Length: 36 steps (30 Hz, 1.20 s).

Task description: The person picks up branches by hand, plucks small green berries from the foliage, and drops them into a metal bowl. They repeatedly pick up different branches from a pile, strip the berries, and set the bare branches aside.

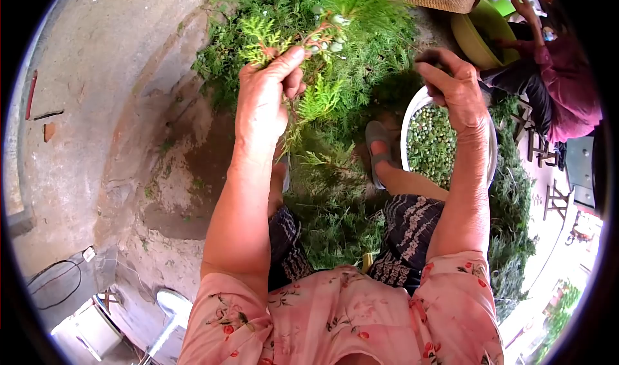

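Note:
My left hand is closed round an evergreen sprig with flat, scaly leaves. Pale green cones cluster on its reddish stem, just beyond my fingers. Off to the right, my right hand is raised with thumb and fingers curled together. Whether a small cone is pinched in them is hidden. Below that hand stands a white tub, holding many small green cones mixed with bits of leaf. My forearm covers part of the tub's right side.
A large heap of evergreen branches lies ahead, with more cuttings between my legs and a pile at right. Another person sits at upper right beside a yellow tub. A wicker basket stands behind the heap.

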Motion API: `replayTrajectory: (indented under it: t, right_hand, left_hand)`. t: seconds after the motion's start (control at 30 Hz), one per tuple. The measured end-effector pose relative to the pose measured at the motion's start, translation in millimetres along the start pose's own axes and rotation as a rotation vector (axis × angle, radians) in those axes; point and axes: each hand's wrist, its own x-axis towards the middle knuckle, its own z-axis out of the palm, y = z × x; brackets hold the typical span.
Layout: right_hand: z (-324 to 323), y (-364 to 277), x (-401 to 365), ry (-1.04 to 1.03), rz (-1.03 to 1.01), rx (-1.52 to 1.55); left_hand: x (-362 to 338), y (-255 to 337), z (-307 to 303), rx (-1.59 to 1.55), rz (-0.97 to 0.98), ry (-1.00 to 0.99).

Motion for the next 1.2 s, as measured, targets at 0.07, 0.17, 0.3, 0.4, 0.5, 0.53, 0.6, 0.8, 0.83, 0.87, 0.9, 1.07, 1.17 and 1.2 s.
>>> replayTrajectory:
  t: [0.07,0.17,0.3,0.4,0.5,0.53,0.6,0.8,0.83,0.87,0.9,1.07,1.17,1.2]
  right_hand:
    - [-25.9,24.5,8.9,0.071,-0.126,-0.306]
    - [-72.7,87.6,21.7,0.292,-0.297,-0.751]
    - [-99.4,132.4,20.4,0.335,-0.056,-0.837]
    - [-128.7,179.2,25.8,0.329,0.05,-0.911]
    - [-156.7,227.6,30.7,0.3,0.074,-0.986]
    - [-157.1,225.8,27.8,0.299,0.146,-1.002]
    - [-143.3,200.1,15.4,0.391,0.177,-0.953]
    - [-135.5,190.1,-9.7,0.621,0.018,-0.91]
    - [-134.2,187.8,-16.2,0.625,0.039,-0.928]
    - [-134.3,185.6,-22.4,0.629,0.061,-0.945]
    - [-136.2,183.4,-27.0,0.637,0.138,-0.989]
    - [-166.4,190.8,-65.4,0.773,0.045,-1.023]
    - [-165.3,168.1,-94.9,0.735,0.152,-1.031]
    - [-162.3,166.6,-103.7,0.784,0.139,-1.043]
  left_hand:
    - [7.0,-4.6,-8.4,-0.138,-0.056,-0.029]
    - [3.7,3.4,-1.4,-0.222,-0.095,-0.036]
    - [0.0,3.0,1.9,-0.204,-0.092,0.0]
    - [-3.9,4.8,4.9,-0.199,-0.099,-0.013]
    - [-2.4,-0.2,5.3,-0.205,-0.1,0.026]
    - [-2.4,-1.8,4.7,-0.191,-0.081,0.028]
    - [-4.6,-6.0,4.1,-0.178,-0.061,0.025]
    - [-29.9,-6.8,3.0,-0.214,-0.177,-0.008]
    - [-35.7,-4.4,0.6,-0.247,-0.164,-0.04]
    - [-41.1,-6.4,-1.3,-0.289,-0.163,-0.053]
    - [-48.9,-5.3,0.2,-0.296,-0.163,-0.012]
    - [-91.7,-2.1,2.8,-0.289,-0.139,0.031]
    - [-123.9,1.5,-0.4,-0.3,-0.137,0.039]
    - [-134.6,2.7,-1.4,-0.293,-0.119,0.022]
